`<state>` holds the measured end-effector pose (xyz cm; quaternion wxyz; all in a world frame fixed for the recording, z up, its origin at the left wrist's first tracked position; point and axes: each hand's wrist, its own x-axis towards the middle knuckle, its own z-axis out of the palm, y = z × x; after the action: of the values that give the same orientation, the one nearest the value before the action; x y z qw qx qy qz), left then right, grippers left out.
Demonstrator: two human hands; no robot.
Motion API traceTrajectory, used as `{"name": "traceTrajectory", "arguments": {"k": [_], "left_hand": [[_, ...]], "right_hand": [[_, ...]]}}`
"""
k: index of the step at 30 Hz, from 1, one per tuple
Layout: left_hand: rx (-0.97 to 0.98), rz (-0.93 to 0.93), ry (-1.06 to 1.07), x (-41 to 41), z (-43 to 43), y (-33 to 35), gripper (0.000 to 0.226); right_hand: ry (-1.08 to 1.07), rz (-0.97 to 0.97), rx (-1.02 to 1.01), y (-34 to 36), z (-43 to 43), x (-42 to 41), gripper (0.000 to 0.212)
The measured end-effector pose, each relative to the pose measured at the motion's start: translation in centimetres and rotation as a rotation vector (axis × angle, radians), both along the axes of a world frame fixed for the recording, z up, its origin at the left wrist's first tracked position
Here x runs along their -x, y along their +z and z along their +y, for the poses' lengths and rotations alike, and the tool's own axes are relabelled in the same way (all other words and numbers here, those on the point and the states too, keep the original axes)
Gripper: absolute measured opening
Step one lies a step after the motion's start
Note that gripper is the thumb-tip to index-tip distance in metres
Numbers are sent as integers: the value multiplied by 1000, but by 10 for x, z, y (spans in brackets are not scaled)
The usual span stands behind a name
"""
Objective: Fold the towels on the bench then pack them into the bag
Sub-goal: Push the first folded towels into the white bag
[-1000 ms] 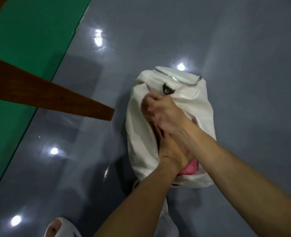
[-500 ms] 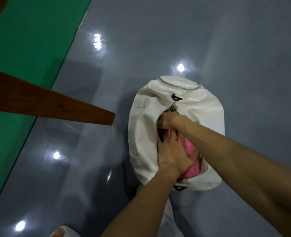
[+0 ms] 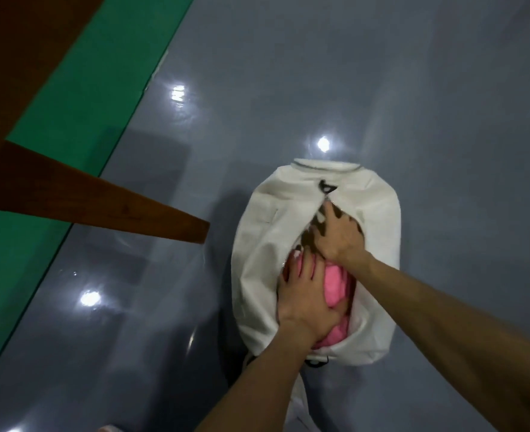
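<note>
A brown wooden counter (image 3: 86, 201) juts in from the left. Right of centre, a white fabric bag (image 3: 257, 260) lies on the grey floor (image 3: 288, 88). Inside it, the left hand (image 3: 304, 300) presses flat-fingered on a pink towel (image 3: 335, 285), and the right hand (image 3: 335, 238), fingers extended, presses a brown patterned towel (image 3: 306, 240).

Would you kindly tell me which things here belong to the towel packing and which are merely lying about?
Job: white bag, pink towel, brown patterned towel, left hand, right hand, wooden bench.
Not part of it: green floor strip, grey floor.
</note>
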<state>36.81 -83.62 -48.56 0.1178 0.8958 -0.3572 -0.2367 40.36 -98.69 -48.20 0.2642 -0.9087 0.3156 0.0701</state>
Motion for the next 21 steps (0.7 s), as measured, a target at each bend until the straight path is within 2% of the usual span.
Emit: {"name": "traceTrajectory", "arguments": {"k": [1, 3, 4, 6, 9, 12, 17, 19, 21], "left_hand": [[19, 5, 40, 0, 1, -1, 103], [-30, -9, 33, 1, -2, -3, 103], [-50, -5, 16, 2, -4, -2, 102], [-80, -18, -7, 3, -8, 8, 100], [-18, -51, 19, 5, -8, 26, 93], [50, -10, -17, 12, 0, 54, 80], [147, 14, -36, 10, 47, 110, 74], [107, -24, 9, -1, 77, 144, 77], [156, -86, 106, -9, 105, 188, 89]], "right_hand": [[-36, -107, 128, 5, -5, 5, 69], [-93, -184, 142, 20, -6, 8, 61], [-112, -157, 123, 26, -4, 8, 58], [-94, -119, 36, 30, -5, 8, 52], [-14, -77, -232, 32, -6, 7, 45], [-104, -58, -482, 53, 10, 15, 45], [-256, -12, -511, 101, 36, 43, 59], [-258, -39, -502, 135, 47, 48, 55], [-213, -86, -493, 175, 64, 49, 50]]}}
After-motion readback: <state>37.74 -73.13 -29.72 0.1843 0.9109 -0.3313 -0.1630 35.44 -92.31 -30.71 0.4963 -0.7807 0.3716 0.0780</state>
